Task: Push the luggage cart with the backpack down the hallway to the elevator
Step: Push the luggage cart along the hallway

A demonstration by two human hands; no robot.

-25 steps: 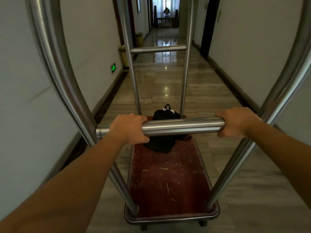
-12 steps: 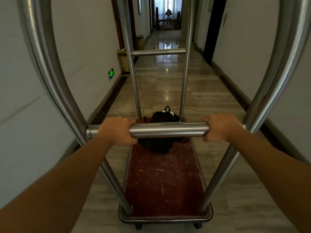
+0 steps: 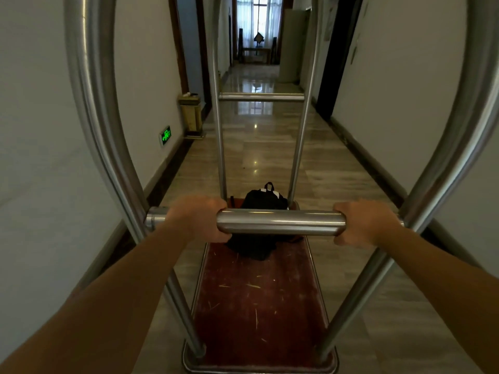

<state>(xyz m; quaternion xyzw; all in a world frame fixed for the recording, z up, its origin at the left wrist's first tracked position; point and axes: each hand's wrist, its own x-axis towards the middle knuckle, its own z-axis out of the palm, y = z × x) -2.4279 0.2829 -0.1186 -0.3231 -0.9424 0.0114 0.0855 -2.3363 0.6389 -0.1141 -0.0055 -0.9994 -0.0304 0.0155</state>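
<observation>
Luggage cart of curved steel tubing with a worn red deck (image 3: 259,306), mid-push down the hallway.

Head view: left hand (image 3: 201,218) and right hand (image 3: 364,224) each wrap closed fingers around the polished steel handle bar (image 3: 280,221); the black backpack (image 3: 263,209) lies at the deck's far end. No elevator is visible, so the push should run straight, clear of the brass waste bin (image 3: 190,114) by the left wall.
</observation>
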